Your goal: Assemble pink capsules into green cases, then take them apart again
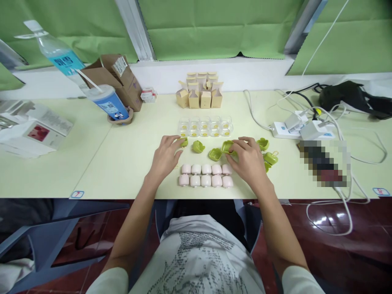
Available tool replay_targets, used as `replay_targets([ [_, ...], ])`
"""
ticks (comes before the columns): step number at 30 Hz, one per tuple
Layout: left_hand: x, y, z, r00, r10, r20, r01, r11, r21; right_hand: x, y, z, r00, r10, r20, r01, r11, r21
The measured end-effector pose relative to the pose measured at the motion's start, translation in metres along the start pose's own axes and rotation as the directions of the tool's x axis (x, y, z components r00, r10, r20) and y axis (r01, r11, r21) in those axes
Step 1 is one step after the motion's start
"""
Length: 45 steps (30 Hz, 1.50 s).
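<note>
My left hand (167, 157) rests on the pale table (122, 163), its fingertips pinched on a small green piece (184, 142). My right hand (248, 159) lies beside it, fingers curled over another green piece (228, 147). More green pieces (198, 146) lie between and to the right of the hands. Two rows of pink pieces (206, 174) sit just in front of me. Behind the green ones stands a row of clear small cases (204, 126), and further back a cluster of small tan boxes (199, 96).
A water bottle (56, 53), a blue cup (108, 102) with a straw and an open cardboard box (118, 75) stand at the back left. White packages (30, 126) lie far left. A power strip with chargers (301, 130), cables and a black bag (349, 96) fill the right side.
</note>
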State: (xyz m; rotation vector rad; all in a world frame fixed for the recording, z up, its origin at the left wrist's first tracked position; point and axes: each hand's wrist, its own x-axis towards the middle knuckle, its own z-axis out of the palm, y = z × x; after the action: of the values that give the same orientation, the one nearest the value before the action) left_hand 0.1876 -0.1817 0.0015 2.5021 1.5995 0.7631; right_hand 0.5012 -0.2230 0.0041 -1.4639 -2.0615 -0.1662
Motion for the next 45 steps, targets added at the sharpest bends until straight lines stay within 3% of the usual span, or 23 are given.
replay_targets([
  [2, 0.001, 0.001, 0.007, 0.996, 0.073, 0.049, -0.073, 0.997, 0.013, -0.003, 0.001, -0.004, 0.998, -0.030, 0.061, 0.033, 0.998, -0.046],
  [4, 0.001, 0.001, 0.012, 0.996, 0.065, 0.064, -0.067, 0.997, 0.034, -0.004, 0.002, -0.006, 0.990, -0.064, 0.125, 0.069, 0.997, -0.041],
  [8, 0.001, -0.004, 0.015, 1.000, -0.018, -0.023, 0.018, 1.000, 0.004, -0.003, 0.004, -0.003, 0.978, -0.130, 0.166, 0.133, 0.991, -0.009],
  [13, 0.005, -0.004, 0.008, 0.978, -0.158, -0.133, 0.124, 0.965, -0.231, -0.001, 0.005, 0.003, 0.973, -0.135, 0.185, 0.133, 0.991, 0.028],
  [15, 0.005, 0.001, 0.003, 0.961, -0.230, -0.152, 0.141, 0.885, -0.443, 0.000, 0.003, -0.001, 0.979, -0.131, 0.154, 0.121, 0.990, 0.076],
  [18, 0.003, 0.015, -0.003, 0.958, -0.279, -0.065, 0.132, 0.633, -0.762, 0.000, -0.011, -0.014, 0.993, -0.114, -0.018, 0.115, 0.970, 0.212],
  [21, -0.004, 0.038, -0.007, 0.973, -0.229, 0.040, 0.142, 0.452, -0.880, -0.002, -0.031, -0.026, 0.983, -0.103, -0.150, 0.159, 0.885, 0.437],
  [24, -0.010, 0.061, -0.007, 0.982, -0.173, 0.078, 0.139, 0.374, -0.917, -0.003, -0.049, -0.027, 0.984, -0.102, -0.147, 0.169, 0.796, 0.581],
  [27, -0.014, 0.073, -0.006, 0.988, -0.147, 0.052, 0.103, 0.358, -0.928, -0.004, -0.057, -0.019, 0.980, -0.079, -0.185, 0.178, 0.771, 0.612],
  [32, -0.015, 0.073, -0.010, 0.995, -0.099, -0.023, 0.017, 0.388, -0.922, -0.007, -0.055, -0.013, 0.954, -0.107, -0.280, 0.253, 0.790, 0.559],
  [39, -0.017, 0.071, -0.005, 0.997, -0.071, 0.002, 0.027, 0.352, -0.935, -0.009, -0.054, -0.016, 0.912, -0.161, -0.376, 0.349, 0.786, 0.510],
  [45, -0.017, 0.073, -0.001, 0.995, -0.068, -0.074, -0.040, 0.406, -0.913, -0.005, -0.057, -0.017, 0.952, -0.061, -0.299, 0.248, 0.727, 0.640],
])
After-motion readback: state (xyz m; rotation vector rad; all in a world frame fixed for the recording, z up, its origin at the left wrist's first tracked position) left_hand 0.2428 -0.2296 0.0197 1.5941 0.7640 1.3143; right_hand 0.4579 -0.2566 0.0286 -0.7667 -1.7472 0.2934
